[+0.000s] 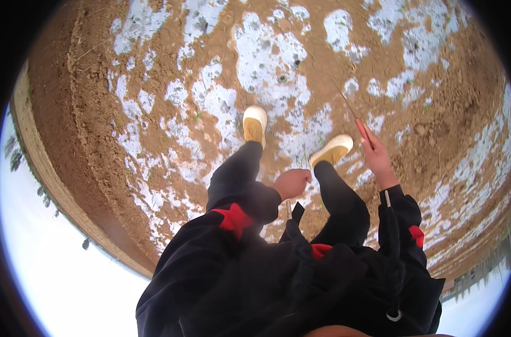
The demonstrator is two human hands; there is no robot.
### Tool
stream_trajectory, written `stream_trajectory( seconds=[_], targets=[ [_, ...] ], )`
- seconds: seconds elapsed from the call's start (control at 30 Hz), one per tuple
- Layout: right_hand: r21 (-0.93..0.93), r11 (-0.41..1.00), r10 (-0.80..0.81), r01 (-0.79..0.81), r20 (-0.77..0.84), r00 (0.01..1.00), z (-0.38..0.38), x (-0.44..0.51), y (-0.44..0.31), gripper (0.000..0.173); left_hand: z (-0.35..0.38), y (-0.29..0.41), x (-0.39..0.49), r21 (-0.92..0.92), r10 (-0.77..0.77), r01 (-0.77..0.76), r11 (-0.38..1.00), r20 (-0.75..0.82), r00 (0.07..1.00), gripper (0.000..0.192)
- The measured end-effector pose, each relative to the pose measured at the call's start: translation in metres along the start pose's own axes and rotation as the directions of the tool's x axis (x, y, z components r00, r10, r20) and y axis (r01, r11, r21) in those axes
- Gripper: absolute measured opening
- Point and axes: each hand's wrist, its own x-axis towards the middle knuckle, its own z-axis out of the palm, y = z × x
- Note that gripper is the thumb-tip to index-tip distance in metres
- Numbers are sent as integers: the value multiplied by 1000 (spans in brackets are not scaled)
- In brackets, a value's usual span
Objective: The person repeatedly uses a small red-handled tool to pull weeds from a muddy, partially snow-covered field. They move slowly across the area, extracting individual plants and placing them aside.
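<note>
My right hand (375, 153) is closed around the red handle of a thin metal rod-like tool (351, 110), whose shaft slants up and left above the ground; its far tip is hard to make out. Near my knees, my left hand (292, 183) is curled, and whether it holds anything is not visible. Both feet, in tan shoes with pale toes, a left shoe (254, 124) and a right shoe (333, 149), stand on plastic film (268, 63) partly covered with brown soil. Small holes and a few green sprouts show in the film.
Bare brown soil (66, 139) forms a ridge on the left. More soil-strewn film strips (470, 168) run along the right, beside loose clods (432, 130). Cords of my dark hooded top hang near both hands. Trees and sky lie at the picture's edge.
</note>
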Motion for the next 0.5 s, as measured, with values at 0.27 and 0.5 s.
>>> stream_trajectory(
  seconds=[0.27,0.5],
  targets=[
    [92,991,-97,93,48,994,74,155,16,47,-58,21,60,294,-21,-8,956,94,995,26],
    [54,968,-250,244,195,948,87,219,22,47,-119,34,73,473,204,-124,873,-121,971,17]
  ],
)
